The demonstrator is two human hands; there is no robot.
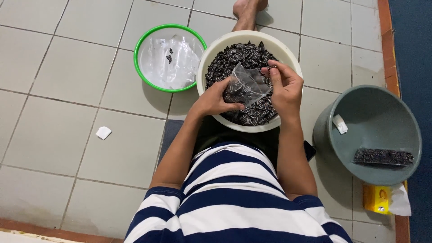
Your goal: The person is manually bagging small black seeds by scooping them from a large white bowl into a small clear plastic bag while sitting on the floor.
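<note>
A cream basin (215, 48) full of small black-and-white striped snacks (245, 54) sits in front of me on the tiled floor. Over it, my left hand (216, 100) pinches the lower edge of a small clear plastic bag (246, 85) partly filled with the snacks. My right hand (284, 85) holds the bag's other side, its fingertips pinching a few pieces at the bag's mouth.
A green-rimmed white bowl (148, 38) at the left holds clear plastic bags. A grey-green bucket (387, 112) at the right contains one filled bag (383, 157) and a white paper scrap. A yellow box (377, 199), a white scrap (103, 132) and my bare foot (248, 10) lie around.
</note>
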